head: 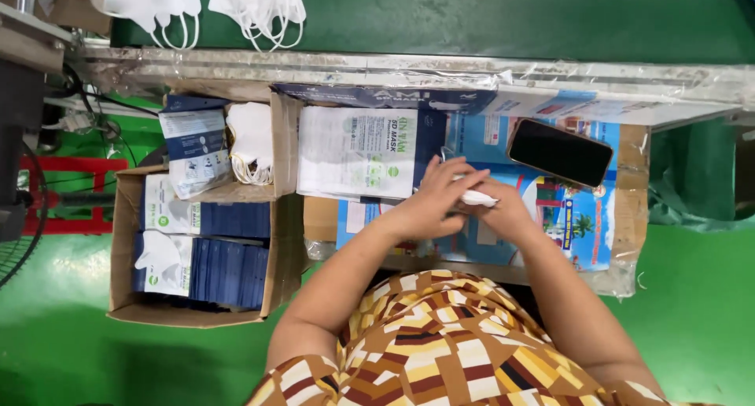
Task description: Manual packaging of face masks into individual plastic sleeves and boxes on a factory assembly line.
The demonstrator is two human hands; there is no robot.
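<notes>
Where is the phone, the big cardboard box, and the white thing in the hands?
phone [560, 152], head view, middle of its dark screen
cardboard box [122, 249], head view, left wall
white mask [478, 198], head view, folded edge

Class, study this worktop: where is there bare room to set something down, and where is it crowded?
Free: the printed sheet between the phone and the worktop's near edge, right of the hands, and a bare cardboard patch at its right end. Crowded: the pack stack and the hands (left hand, right hand) holding white masks; the carton is filled with packs.
</notes>
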